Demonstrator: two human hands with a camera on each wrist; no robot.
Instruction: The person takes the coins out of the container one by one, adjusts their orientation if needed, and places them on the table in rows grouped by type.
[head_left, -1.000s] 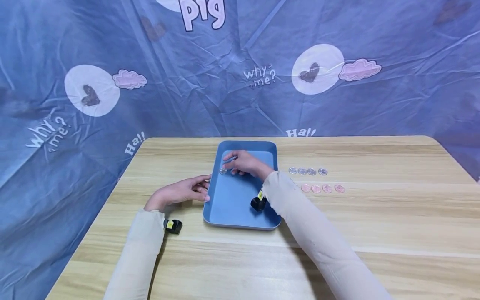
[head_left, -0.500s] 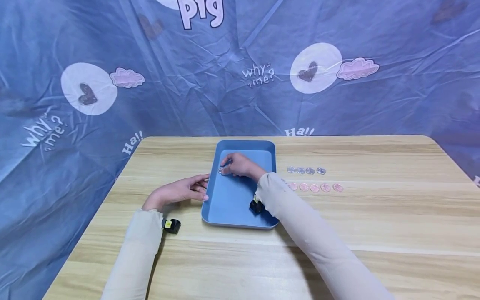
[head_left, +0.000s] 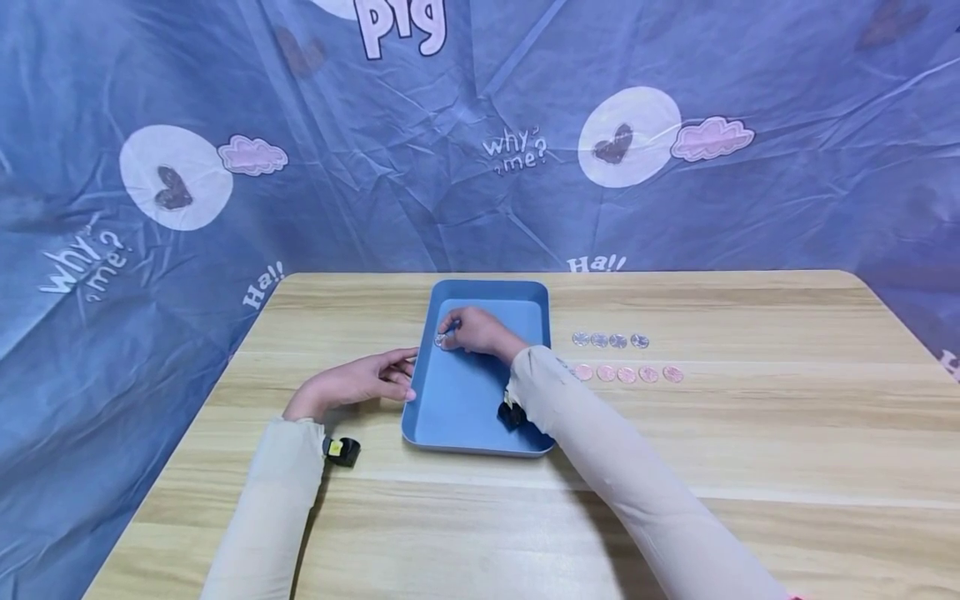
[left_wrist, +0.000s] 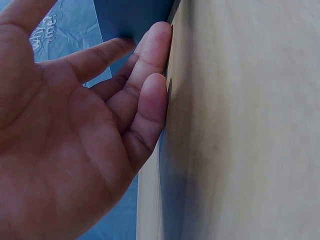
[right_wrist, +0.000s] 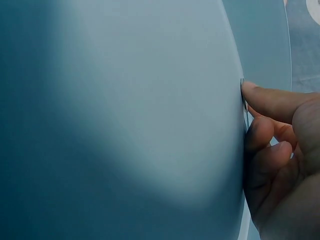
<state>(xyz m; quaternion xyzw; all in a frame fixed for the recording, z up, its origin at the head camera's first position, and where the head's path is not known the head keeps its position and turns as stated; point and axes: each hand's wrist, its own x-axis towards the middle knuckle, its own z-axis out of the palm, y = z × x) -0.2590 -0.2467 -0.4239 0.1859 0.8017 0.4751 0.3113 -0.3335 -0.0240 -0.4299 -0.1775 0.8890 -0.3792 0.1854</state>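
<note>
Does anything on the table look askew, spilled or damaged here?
Nothing stands out. The blue rectangular plastic tray lies flat on the light wooden table, silver coins and copper-pink coins sit in two tidy rows, and the right hand presses one silver coin onto the tray floor.

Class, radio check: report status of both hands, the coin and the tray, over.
Right hand pinches a clear coin low over the blue tray. Left hand open, fingers on tray's left rim. Nothing blocking.
</note>
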